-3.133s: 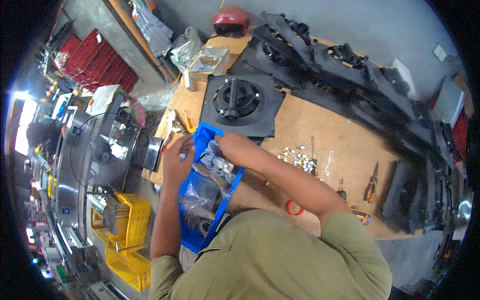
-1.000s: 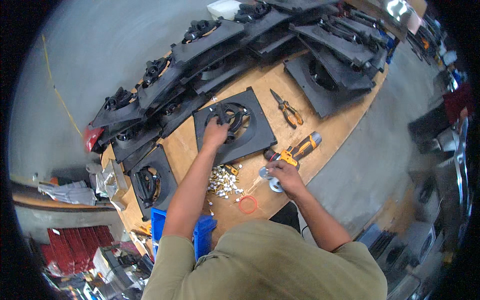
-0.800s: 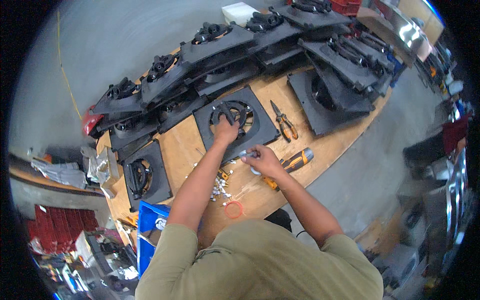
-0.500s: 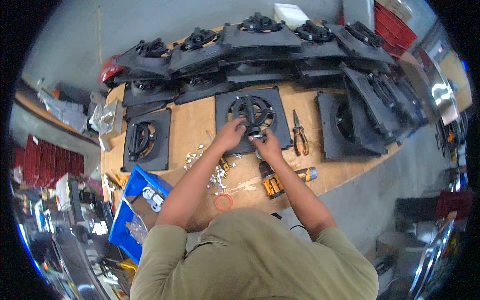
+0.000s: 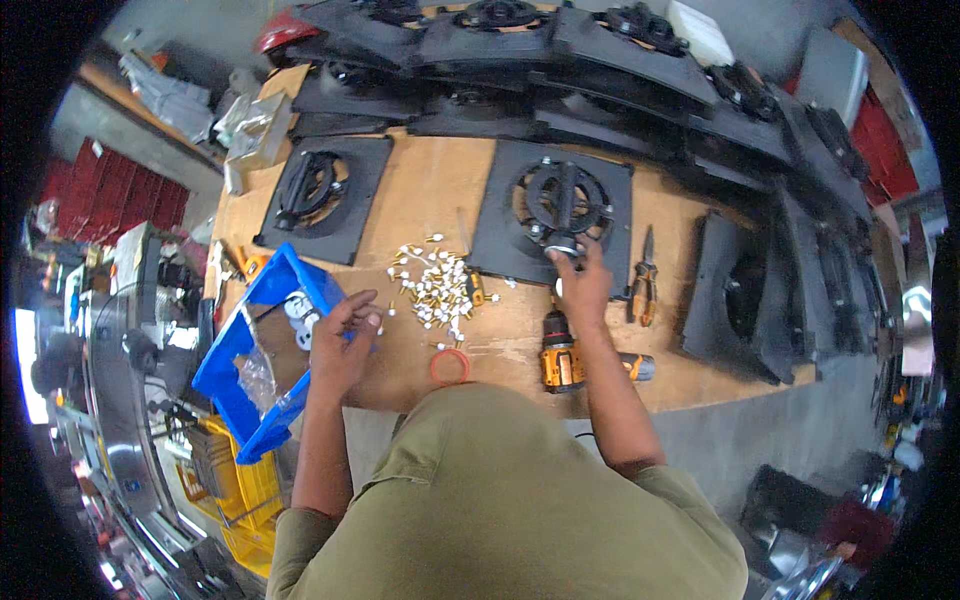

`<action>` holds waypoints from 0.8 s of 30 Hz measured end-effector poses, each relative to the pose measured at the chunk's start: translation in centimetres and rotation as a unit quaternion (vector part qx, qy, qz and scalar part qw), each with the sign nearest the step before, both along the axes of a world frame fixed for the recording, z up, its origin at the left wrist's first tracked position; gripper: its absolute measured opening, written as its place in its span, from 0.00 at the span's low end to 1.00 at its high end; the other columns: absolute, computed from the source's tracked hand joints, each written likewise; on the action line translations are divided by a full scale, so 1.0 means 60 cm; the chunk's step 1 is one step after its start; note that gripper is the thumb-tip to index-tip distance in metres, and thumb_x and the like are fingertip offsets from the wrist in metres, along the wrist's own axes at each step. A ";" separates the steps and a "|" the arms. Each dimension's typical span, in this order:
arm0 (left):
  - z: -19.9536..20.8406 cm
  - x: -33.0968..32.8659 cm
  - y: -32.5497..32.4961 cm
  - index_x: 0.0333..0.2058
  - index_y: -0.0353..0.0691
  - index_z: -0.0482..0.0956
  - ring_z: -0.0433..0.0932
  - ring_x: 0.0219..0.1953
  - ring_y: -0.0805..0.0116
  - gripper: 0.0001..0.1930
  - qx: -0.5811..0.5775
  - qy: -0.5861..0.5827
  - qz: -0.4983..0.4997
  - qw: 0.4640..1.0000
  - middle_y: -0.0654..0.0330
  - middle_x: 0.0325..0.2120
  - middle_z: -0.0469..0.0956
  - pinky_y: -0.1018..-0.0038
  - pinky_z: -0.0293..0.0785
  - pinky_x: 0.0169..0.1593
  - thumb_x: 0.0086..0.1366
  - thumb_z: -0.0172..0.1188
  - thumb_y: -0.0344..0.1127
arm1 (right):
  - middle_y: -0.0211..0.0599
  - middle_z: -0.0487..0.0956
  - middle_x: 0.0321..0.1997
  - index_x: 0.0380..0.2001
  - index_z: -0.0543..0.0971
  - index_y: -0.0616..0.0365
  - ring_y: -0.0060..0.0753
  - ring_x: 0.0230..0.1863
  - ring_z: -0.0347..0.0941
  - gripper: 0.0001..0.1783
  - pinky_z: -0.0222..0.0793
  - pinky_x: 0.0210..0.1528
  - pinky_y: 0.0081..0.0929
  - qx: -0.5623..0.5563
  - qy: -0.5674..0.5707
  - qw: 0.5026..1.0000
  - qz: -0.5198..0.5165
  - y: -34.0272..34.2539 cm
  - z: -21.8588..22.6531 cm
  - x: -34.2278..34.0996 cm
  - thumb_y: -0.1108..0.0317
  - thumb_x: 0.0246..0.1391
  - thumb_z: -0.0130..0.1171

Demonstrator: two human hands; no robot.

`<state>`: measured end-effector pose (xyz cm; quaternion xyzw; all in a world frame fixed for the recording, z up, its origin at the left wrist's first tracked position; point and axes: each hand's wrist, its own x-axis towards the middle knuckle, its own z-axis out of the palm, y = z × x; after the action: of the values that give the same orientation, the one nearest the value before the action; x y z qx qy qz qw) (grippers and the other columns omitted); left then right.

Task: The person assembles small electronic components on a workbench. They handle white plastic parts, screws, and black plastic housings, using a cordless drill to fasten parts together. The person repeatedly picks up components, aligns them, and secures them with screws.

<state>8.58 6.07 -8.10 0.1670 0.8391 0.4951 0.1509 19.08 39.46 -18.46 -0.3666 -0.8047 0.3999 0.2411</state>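
Note:
A square black panel [image 5: 500, 215] with a round, ring-shaped frame lies flat at the middle of the wooden table. Across the ring runs a black cylindrical part [image 5: 566, 195] with a pale round end. My right hand [image 5: 588, 285] has its thumb and fingers closed around that end. Over the right rim of a blue bin [image 5: 310, 262] is my left hand [image 5: 342, 345], fingers loosely bent and apart, with nothing visible in it. Inside the bin, a white part [image 5: 299, 308] and clear plastic bags [image 5: 256, 380] show.
Many small white-and-brass fittings [image 5: 435, 290] lie scattered between my hands, close to an orange ring [image 5: 450, 367]. A yellow-black drill [image 5: 562, 365] and pliers [image 5: 645, 285] lie right. More black panels [image 5: 335, 190] stand left, right and stacked behind.
My left hand has left the black part and moved left and nearer to the blue bin. My right hand stays at the cylinder's end. The whole view has shifted.

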 end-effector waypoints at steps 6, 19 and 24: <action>0.030 -0.039 -0.052 0.48 0.36 0.79 0.81 0.38 0.68 0.15 -0.080 0.150 0.111 0.979 0.55 0.37 0.82 0.72 0.75 0.45 0.63 0.61 0.32 | 0.50 0.82 0.31 0.42 0.80 0.56 0.56 0.34 0.79 0.22 0.73 0.36 0.43 0.046 0.038 0.998 -0.006 0.027 0.022 -0.008 0.51 0.51 0.67; 0.012 -0.003 -0.225 0.54 0.40 0.73 0.73 0.53 0.47 0.30 -0.258 0.238 0.189 0.917 0.46 0.52 0.72 0.61 0.68 0.58 0.53 0.70 0.44 | 0.47 0.78 0.44 0.49 0.77 0.59 0.48 0.44 0.75 0.24 0.70 0.48 0.39 0.144 -0.009 0.987 0.073 -0.003 0.020 0.007 0.64 0.48 0.68; -0.024 0.035 -0.235 0.58 0.39 0.69 0.70 0.57 0.41 0.41 -0.322 0.232 0.144 0.907 0.41 0.58 0.66 0.56 0.68 0.59 0.51 0.70 0.56 | 0.47 0.78 0.44 0.49 0.77 0.60 0.49 0.45 0.75 0.24 0.70 0.50 0.40 0.146 0.016 0.989 0.027 -0.011 -0.005 -0.003 0.67 0.47 0.68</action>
<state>10.68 -8.02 -9.53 0.0968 0.9792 0.1615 -0.0751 18.88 38.83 -18.76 -0.2988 -0.8600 0.2908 0.2940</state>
